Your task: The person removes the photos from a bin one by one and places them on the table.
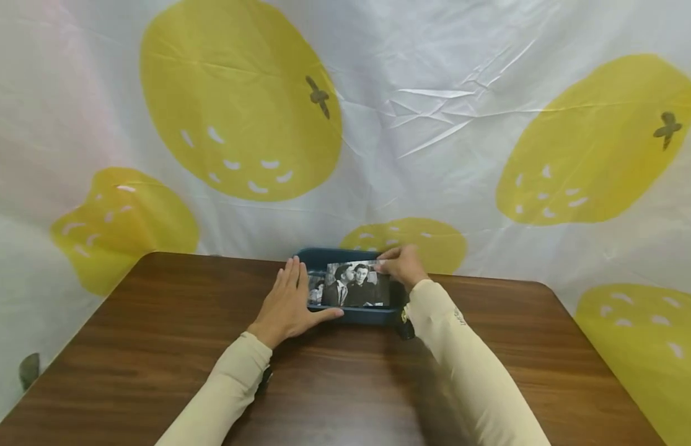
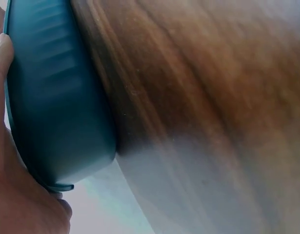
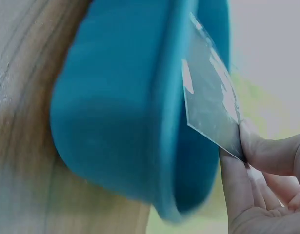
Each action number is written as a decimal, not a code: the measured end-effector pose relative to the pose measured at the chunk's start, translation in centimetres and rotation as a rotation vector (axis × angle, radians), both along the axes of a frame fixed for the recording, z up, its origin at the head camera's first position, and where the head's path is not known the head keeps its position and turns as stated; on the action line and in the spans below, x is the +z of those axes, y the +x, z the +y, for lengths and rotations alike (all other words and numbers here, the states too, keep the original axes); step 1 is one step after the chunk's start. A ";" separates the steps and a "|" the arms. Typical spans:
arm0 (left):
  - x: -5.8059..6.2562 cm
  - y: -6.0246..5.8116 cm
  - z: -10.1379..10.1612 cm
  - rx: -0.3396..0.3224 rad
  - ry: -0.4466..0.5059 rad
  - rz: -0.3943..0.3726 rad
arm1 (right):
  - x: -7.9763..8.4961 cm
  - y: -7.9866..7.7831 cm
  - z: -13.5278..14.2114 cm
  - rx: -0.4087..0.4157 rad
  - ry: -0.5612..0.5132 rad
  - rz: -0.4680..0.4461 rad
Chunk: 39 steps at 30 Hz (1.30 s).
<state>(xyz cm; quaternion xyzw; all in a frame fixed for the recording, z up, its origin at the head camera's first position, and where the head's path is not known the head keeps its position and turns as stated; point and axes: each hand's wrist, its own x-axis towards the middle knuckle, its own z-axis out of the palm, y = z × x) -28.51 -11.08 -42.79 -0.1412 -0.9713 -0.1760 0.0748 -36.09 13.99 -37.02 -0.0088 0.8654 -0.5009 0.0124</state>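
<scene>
A blue plastic basin (image 1: 362, 316) stands near the far edge of the table. My right hand (image 1: 403, 266) pinches the upper right corner of a black-and-white photo print (image 1: 359, 288) between thumb and fingers. The print leans at a slant over the basin's opening and shows two people. To its left, another black-and-white picture (image 1: 315, 291) lies inside the basin, partly covered. My left hand (image 1: 286, 303) rests at the basin's left end with fingers straight, its thumb along the near rim. In the right wrist view the print (image 3: 213, 92) reaches down past the rim.
The brown wooden table (image 1: 323, 396) stretches to both sides and toward me. Right behind it hangs a white cloth (image 1: 423, 142) printed with yellow fruit. A small dark object (image 1: 405, 328) shows beside the basin's right end, by my right sleeve.
</scene>
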 end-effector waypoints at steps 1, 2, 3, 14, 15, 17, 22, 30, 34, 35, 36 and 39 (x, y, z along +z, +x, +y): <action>0.0 0.0 -0.1 0.003 -0.008 0.003 | 0.3 0.0 0.3 0.002 -0.016 0.003; 0.0 0.0 -0.1 0.006 -0.014 0.008 | 0.6 0.1 0.7 0.009 -0.019 0.012; 0.0 0.1 -0.1 0.009 -0.019 0.010 | 0.9 0.1 1.1 0.009 -0.021 0.019; 0.1 0.2 0.0 0.022 0.015 -0.029 | 3.3 1.0 7.9 0.030 0.150 0.077; 0.1 0.2 0.0 0.022 0.018 -0.031 | 3.4 1.1 8.6 0.024 0.162 0.072; 0.1 0.2 0.0 0.022 0.023 -0.039 | 3.6 1.4 10.1 0.019 0.195 0.068; 0.2 0.2 0.0 0.017 0.024 -0.046 | 3.7 2.0 13.9 -0.006 0.199 0.027; 0.3 0.3 -0.1 0.012 0.024 -0.043 | 2.1 3.1 18.6 -0.056 0.190 -0.056; 0.3 0.2 -0.1 0.012 0.025 -0.046 | 0.6 3.5 19.3 -0.068 0.102 -0.098; 0.3 0.2 -0.1 0.011 0.023 -0.045 | 0.3 3.5 19.3 -0.068 0.090 -0.099; 0.3 0.2 -0.1 0.011 0.022 -0.044 | -0.1 3.6 19.2 -0.069 0.083 -0.100; 0.3 0.2 0.0 0.011 0.018 -0.049 | -1.2 3.5 18.8 -0.039 0.139 -0.075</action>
